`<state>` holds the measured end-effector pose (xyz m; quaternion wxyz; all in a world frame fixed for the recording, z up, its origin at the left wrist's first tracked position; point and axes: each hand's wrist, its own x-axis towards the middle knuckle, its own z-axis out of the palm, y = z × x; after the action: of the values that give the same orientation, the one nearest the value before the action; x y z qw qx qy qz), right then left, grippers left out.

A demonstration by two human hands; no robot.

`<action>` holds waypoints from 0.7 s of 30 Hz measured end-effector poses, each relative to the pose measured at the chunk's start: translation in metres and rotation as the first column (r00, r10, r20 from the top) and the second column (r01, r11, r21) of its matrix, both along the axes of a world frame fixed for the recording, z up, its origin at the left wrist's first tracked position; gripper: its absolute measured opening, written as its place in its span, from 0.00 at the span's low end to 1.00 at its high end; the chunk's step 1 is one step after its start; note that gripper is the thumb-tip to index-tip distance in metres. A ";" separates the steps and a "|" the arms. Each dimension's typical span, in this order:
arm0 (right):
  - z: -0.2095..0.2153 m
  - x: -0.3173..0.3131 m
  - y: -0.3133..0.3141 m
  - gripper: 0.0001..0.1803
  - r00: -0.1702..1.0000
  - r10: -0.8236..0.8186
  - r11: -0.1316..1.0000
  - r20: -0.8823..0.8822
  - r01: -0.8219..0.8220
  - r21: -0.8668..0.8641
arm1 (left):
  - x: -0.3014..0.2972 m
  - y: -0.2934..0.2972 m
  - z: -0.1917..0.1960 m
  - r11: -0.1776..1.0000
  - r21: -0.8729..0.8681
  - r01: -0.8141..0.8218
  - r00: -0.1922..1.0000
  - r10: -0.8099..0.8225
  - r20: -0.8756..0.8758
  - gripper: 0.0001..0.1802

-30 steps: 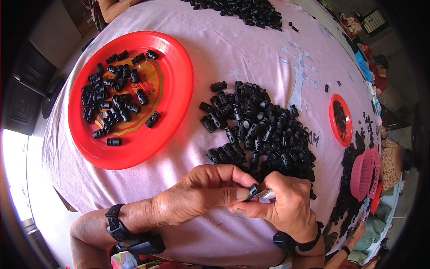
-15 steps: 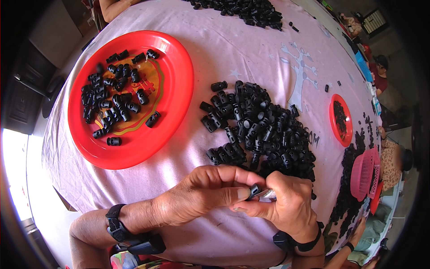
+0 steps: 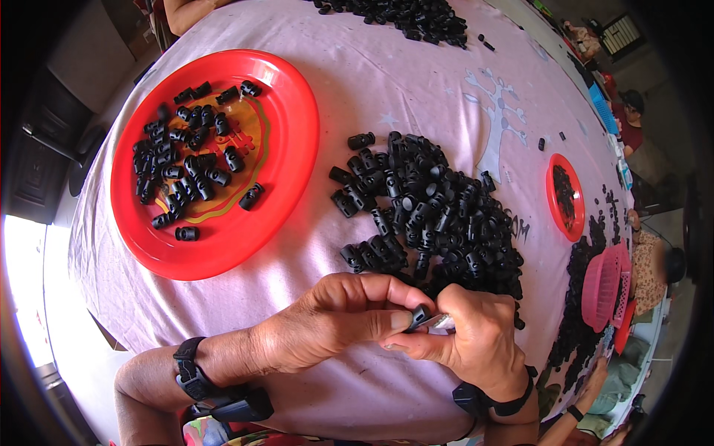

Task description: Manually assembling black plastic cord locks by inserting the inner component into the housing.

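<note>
Pink tablecloth [image 3: 401,89], hands [image 3: 342,320] close together, pinching

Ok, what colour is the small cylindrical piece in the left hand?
Black; the small cylindrical piece in the left hand shows best in head view.

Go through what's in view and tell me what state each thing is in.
Left hand: closed, pinching a piece
Black piece: held at the fingertips
Right hand: closed around a tool
Thin tool: gripped, tip at the piece
Large red plate: partly covered with black pieces
Near pile: loosely heaped
Tablecloth: wrinkled
</note>
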<state>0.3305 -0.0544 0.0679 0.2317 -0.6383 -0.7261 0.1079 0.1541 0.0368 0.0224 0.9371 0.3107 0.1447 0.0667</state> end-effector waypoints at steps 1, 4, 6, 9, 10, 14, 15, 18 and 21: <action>0.000 0.000 0.000 0.32 1.000 0.001 1.000 -0.001 -0.001 0.000 | 0.000 0.000 0.000 1.000 0.000 -0.001 1.000 0.001 -0.001 0.15; 0.000 0.000 0.000 0.32 1.000 0.005 1.000 -0.002 -0.005 0.000 | 0.000 -0.001 0.000 1.000 -0.020 -0.011 1.000 0.011 -0.004 0.16; -0.001 0.000 0.000 0.32 1.000 0.008 1.000 0.004 -0.008 0.011 | 0.000 -0.001 -0.001 1.000 -0.024 -0.005 1.000 0.005 -0.001 0.15; 0.001 0.000 0.001 0.32 1.000 0.015 1.000 0.006 -0.015 0.018 | 0.000 -0.001 0.000 1.000 -0.022 -0.011 1.000 0.010 -0.007 0.15; 0.000 0.000 0.001 0.32 1.000 0.016 1.000 0.005 -0.016 0.019 | 0.000 -0.001 -0.001 1.000 -0.021 -0.012 1.000 0.012 -0.008 0.15; -0.001 -0.001 -0.001 0.32 1.000 0.030 0.999 0.008 -0.031 0.032 | 0.000 -0.001 -0.002 0.998 -0.069 -0.008 1.000 0.008 0.011 0.15; -0.001 0.000 -0.001 0.32 1.000 0.020 0.999 -0.017 -0.019 0.029 | 0.001 -0.001 -0.002 0.996 -0.092 -0.006 1.000 0.008 0.019 0.16; 0.002 -0.001 0.000 0.32 1.000 0.001 0.999 -0.021 0.001 0.055 | -0.001 -0.002 -0.001 0.994 -0.111 -0.009 1.000 0.011 0.019 0.16; 0.000 -0.001 -0.001 0.32 0.999 -0.024 0.998 -0.032 0.026 0.062 | 0.000 -0.001 -0.001 0.994 -0.107 0.012 1.000 -0.009 0.028 0.15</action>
<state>0.3300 -0.0553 0.0676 0.2642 -0.6380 -0.7174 0.0923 0.1546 0.0361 0.0214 0.9546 0.2598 0.1333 0.0582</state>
